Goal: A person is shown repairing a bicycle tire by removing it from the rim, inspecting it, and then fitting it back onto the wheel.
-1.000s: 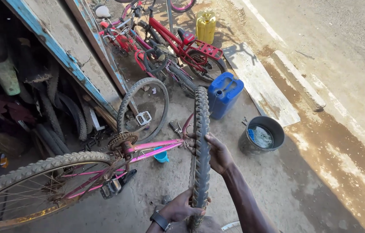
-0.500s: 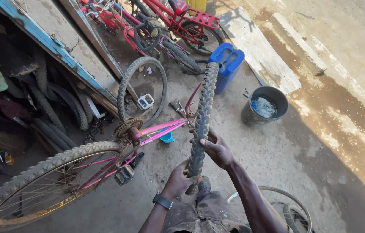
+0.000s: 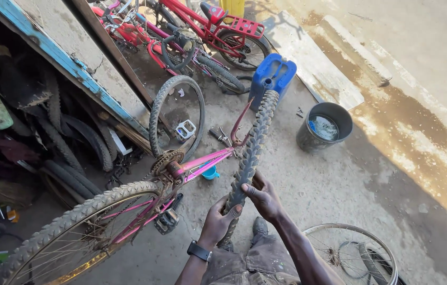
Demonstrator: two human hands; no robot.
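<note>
Left hand: the left hand is closing around the lower end of a knobby bicycle tyre, thumb lying across the tread; a dark wristwatch is sitting on the wrist.
Right hand: the right hand is gripping the same tyre just above the left, fingers wrapping over its edge.
Tyre position: the tyre is standing edge-on and nearly upright in front of the person, its top reaching towards a blue jerrycan.
Floor: a bare concrete floor is carrying everything; it is looking dusty and stained, with a wet brown streak running along the right side.
Near the hands: a pink bicycle frame is lying upturned just left of the tyre, its knobby wheel extending towards the lower left, and a second wheel is standing behind it.
Right side: a dark bucket holding water is standing well apart from the hands; a bare spoked rim is lying beside the person's legs.
Background: red bicycles are leaning at the top of the view.
Left edge: a blue-edged wall panel is bounding a dark recess where old tyres are piling up.
</note>
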